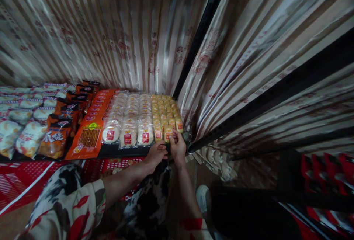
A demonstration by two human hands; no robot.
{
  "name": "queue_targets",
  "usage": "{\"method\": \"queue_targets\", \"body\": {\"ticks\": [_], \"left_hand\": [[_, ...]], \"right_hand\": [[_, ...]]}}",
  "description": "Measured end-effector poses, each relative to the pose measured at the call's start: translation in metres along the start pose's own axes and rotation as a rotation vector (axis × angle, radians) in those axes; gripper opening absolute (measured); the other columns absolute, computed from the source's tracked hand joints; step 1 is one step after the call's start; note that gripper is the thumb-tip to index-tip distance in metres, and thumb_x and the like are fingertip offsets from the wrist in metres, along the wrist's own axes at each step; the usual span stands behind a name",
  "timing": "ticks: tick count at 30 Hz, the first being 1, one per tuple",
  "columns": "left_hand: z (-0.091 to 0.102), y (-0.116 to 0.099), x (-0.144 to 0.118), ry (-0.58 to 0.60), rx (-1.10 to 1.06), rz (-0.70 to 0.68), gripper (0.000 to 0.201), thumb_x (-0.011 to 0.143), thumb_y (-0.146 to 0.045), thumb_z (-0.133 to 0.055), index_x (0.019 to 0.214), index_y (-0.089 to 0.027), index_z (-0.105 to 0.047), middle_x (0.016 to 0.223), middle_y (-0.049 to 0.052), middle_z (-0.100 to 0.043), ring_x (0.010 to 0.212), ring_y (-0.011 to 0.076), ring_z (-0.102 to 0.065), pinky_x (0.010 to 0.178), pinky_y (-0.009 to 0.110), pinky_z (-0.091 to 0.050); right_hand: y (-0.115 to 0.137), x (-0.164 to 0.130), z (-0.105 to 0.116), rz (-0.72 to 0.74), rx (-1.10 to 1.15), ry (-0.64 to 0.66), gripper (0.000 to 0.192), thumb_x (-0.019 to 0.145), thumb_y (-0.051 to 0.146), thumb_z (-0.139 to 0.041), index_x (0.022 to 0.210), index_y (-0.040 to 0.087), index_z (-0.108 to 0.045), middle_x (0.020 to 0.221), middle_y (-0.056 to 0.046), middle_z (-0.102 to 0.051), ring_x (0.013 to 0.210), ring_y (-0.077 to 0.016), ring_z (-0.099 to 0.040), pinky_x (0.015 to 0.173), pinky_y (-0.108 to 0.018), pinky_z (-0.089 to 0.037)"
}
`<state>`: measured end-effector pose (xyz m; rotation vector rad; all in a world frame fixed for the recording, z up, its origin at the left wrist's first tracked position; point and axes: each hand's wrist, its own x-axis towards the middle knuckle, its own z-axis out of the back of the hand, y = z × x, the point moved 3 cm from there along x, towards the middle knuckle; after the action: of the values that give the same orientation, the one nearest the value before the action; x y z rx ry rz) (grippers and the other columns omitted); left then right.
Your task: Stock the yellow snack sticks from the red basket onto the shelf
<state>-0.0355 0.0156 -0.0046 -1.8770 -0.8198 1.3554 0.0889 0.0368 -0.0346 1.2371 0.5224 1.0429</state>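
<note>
Both hands at shelf edge: right hand (177, 147) fingers pinch front yellow snack pack (167, 132); left hand (155, 155) fingers curled beside it. Rows look nearly filled.

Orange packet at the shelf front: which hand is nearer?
Left. The left hand is at the shelf edge, a few rows right of the orange packet; the right hand is farther right, fingers on a small yellow pack.

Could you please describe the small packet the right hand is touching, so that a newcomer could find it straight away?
Start at the black shelf in front of the striped curtain and follow its front edge right to the black corner post. The small yellow packet under the right hand sits in the front row there. Unlike the pale round white packs to its left, it is narrower and golden yellow.
</note>
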Motion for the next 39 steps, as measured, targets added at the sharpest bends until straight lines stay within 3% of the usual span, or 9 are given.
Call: {"method": "queue_targets", "body": {"ticks": [9,15,19,27,34,39], "left_hand": [[0.004,-0.002,0.002,-0.014,0.044,0.006,0.049,0.066,-0.005,-0.052,0.115,-0.012,-0.054,0.118,0.013,-0.054,0.087,0.0174,-0.058,0.065,0.024,-0.048],[0.005,0.001,0.008,0.036,0.074,-0.037,0.043,0.066,-0.002,-0.047,0.105,-0.016,-0.061,0.099,0.006,-0.063,0.081,0.0149,-0.058,0.061,0.020,-0.046],[0.005,0.006,0.015,0.046,0.118,-0.063,0.049,0.066,0.001,-0.042,0.108,-0.018,-0.060,0.097,0.003,-0.065,0.077,0.0120,-0.058,0.061,0.019,-0.045],[0.005,0.006,0.014,0.021,0.437,-0.301,0.045,0.064,0.002,-0.043,0.101,-0.016,-0.063,0.102,0.005,-0.066,0.093,0.0153,-0.059,0.086,0.025,-0.045],[0.004,0.010,0.016,0.042,0.485,-0.316,0.040,0.064,0.004,-0.043,0.093,-0.014,-0.062,0.092,0.003,-0.066,0.084,0.0134,-0.059,0.081,0.024,-0.045],[0.009,0.021,0.013,0.023,0.502,-0.392,0.040,0.064,0.004,-0.042,0.095,-0.013,-0.061,0.096,0.005,-0.065,0.086,0.0126,-0.059,0.082,0.022,-0.045]], "right_hand": [[-0.003,0.001,-0.009,0.025,-0.041,-0.039,0.034,0.080,0.034,-0.050,0.108,0.016,-0.055,0.100,-0.009,-0.063,0.085,-0.0171,-0.060,0.079,-0.033,-0.049],[0.000,-0.012,-0.012,0.090,-0.221,-0.053,0.035,0.079,0.036,-0.055,0.108,0.016,-0.054,0.102,-0.011,-0.060,0.094,-0.0202,-0.056,0.083,-0.036,-0.047],[0.003,-0.014,-0.013,0.086,-0.279,-0.061,0.032,0.080,0.036,-0.053,0.106,0.017,-0.054,0.101,-0.010,-0.059,0.093,-0.0207,-0.055,0.082,-0.037,-0.047],[0.006,-0.012,-0.015,0.086,-0.329,-0.090,0.024,0.081,0.038,-0.053,0.095,0.018,-0.053,0.094,-0.010,-0.058,0.088,-0.0212,-0.055,0.079,-0.034,-0.047],[0.003,-0.012,-0.017,0.116,-0.417,-0.115,0.028,0.081,0.043,-0.052,0.096,0.018,-0.053,0.092,-0.009,-0.058,0.087,-0.0222,-0.054,0.079,-0.034,-0.046],[0.005,-0.015,-0.017,0.147,-0.414,-0.138,0.034,0.083,0.046,-0.048,0.098,0.016,-0.055,0.096,-0.011,-0.058,0.090,-0.0217,-0.053,0.079,-0.033,-0.046]]}}
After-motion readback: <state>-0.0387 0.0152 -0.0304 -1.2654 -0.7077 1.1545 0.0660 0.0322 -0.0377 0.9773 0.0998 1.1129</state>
